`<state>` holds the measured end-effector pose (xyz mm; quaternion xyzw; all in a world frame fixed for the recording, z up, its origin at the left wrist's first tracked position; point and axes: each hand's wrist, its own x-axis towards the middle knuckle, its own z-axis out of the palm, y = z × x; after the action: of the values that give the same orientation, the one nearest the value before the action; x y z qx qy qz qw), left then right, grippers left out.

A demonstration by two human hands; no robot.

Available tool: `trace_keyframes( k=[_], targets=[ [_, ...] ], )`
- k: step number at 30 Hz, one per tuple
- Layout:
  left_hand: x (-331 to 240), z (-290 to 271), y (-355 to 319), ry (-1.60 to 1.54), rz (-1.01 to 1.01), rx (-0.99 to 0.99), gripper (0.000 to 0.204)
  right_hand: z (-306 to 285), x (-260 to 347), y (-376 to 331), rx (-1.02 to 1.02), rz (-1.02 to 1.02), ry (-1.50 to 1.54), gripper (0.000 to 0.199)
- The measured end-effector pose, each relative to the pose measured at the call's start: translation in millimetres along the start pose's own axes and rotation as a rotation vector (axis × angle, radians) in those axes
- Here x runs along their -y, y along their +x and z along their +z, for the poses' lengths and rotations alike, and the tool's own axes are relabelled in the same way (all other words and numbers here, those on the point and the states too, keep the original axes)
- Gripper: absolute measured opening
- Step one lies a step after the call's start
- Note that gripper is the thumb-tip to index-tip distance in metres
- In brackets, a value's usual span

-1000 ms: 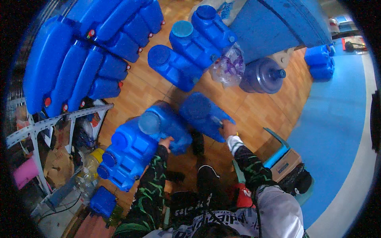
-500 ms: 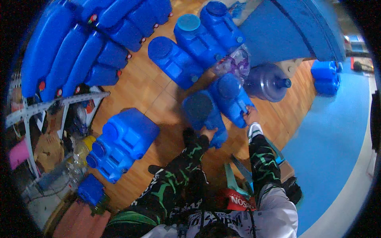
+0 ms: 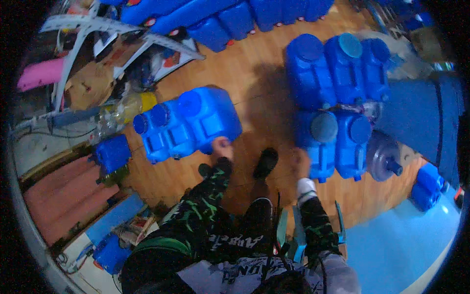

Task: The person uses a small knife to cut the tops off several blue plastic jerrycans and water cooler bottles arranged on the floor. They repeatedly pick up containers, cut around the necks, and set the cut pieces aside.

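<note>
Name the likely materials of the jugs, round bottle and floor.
Jugs: probably plastic, opaque, semi-gloss; moulded recesses and soft highlights suggest it.
Round bottle: likely tinted plastic, smooth; it looks translucent.
Floor: wood-toned, perhaps tile or laminate; thin seams fit either.

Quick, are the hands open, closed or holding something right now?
Left hand: at the edge of a blue-capped jerrycan; open or closed cannot be told.
Right hand: blurred, beside a grey-capped jerrycan; its grip cannot be told.

Shows bright blue on jugs [image 3: 188, 125] at ten o'clock, teal on a cap [image 3: 350, 45] at two, green streaks over black on the sleeve [image 3: 198, 203] at seven.
</note>
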<state>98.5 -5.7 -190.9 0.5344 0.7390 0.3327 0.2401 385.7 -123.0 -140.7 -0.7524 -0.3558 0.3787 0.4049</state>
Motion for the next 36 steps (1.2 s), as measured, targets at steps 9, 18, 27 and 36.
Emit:
trace_keyframes(
  k=[9,18,27,36],
  targets=[
    [164,-199,173,0.432,-0.625,0.043,0.077,336,125,42,0.626,0.04,-0.31,0.068],
    [129,-114,173,0.463,-0.417,0.658,0.068,289,129,93,0.516,0.22,-0.541,0.058],
    [11,31,100,-0.42,-0.39,0.871,0.056,131,79,209,0.292,0.118,-0.633,0.057],
    [57,51,108,-0.259,0.029,0.511,0.047,119,116,168,-0.08,-0.321,-0.705,0.033]
  ],
)
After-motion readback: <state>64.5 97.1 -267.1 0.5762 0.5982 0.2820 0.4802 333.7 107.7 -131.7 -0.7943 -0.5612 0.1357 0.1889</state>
